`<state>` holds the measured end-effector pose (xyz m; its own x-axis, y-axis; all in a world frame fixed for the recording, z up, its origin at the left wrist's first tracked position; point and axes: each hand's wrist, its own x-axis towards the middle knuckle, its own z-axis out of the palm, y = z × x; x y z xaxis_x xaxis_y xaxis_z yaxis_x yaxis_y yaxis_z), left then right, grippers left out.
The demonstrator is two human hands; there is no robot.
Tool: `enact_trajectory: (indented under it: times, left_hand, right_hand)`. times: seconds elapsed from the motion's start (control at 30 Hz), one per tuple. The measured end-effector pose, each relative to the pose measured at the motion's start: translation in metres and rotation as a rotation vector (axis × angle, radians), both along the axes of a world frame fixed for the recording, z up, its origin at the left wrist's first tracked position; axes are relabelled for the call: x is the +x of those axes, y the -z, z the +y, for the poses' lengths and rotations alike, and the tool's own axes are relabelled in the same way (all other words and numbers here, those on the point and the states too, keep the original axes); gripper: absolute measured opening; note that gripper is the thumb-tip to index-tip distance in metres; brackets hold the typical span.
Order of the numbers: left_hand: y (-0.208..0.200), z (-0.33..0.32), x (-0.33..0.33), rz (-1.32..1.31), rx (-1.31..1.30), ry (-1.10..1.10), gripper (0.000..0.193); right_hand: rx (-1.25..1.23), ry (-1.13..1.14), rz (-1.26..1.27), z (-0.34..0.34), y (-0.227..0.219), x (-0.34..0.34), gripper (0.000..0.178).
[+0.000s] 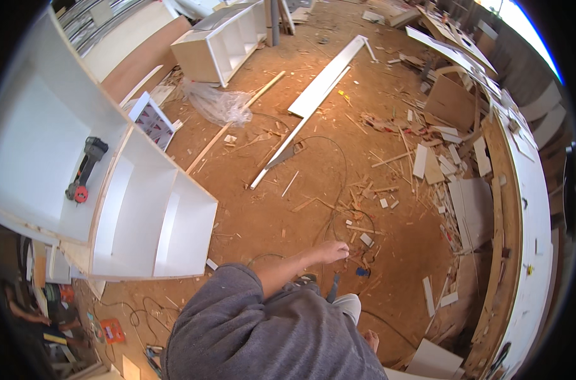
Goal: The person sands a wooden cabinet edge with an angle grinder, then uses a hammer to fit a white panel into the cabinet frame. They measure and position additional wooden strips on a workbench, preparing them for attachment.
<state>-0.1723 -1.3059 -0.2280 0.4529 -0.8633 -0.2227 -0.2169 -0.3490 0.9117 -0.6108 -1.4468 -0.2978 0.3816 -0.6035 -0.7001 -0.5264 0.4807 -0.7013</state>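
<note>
My left hand (332,251) is closed in front of my body, above the dirt floor. Whether its curled fingers hold anything is too small to make out. Near it on the floor lie a thin dark cable, wood scraps and a small blue object (363,272). Bare skin (371,340) shows beside my grey shirt; I cannot tell if it is my right hand or a foot. Left of me stands a white open cabinet (155,212), with a black and red cordless power tool (86,170) lying on its white surface.
Ahead lie a long white panel (329,76), a white strip, a handsaw (288,154), a wooden batten (237,118) and clear plastic sheeting (215,102). A long workbench (530,202) runs along the right, offcuts beside it. Another person (31,316) and an orange case (112,330) are lower left.
</note>
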Motion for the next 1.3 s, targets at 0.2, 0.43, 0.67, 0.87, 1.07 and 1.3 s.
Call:
enact_trajectory:
  times: [0.2, 0.43, 0.67, 0.87, 1.07, 1.3]
  left_hand:
    - [0.129, 0.169, 0.002, 0.051, 0.535, -0.689, 0.034]
    - [0.086, 0.253, -0.144, 0.029, 0.695, -1.529, 0.039]
    - [0.126, 0.147, -0.320, -0.100, 0.553, -1.071, 0.035]
    - [0.126, 0.134, -0.409, 0.428, 0.787, -1.105, 0.031]
    - [0.120, 0.183, -0.398, 0.287, 0.649, -1.441, 0.025]
    - [0.087, 0.258, -0.328, 0.458, 0.252, -1.706, 0.025]
  right_hand:
    - [-0.022, -0.249, 0.028, -0.141, -0.004, 0.130, 0.026]
    - [-0.006, -1.015, 0.029, -0.223, -0.031, 0.226, 0.024]
    - [-0.147, -1.420, 0.191, -0.266, -0.019, 0.327, 0.022]
    - [-0.066, -1.469, 0.134, -0.197, -0.009, 0.439, 0.019]
    - [-0.075, -1.625, -0.016, -0.045, -0.007, 0.466, 0.019]
    - [-0.106, -1.798, -0.227, 0.117, -0.073, 0.493, 0.030]
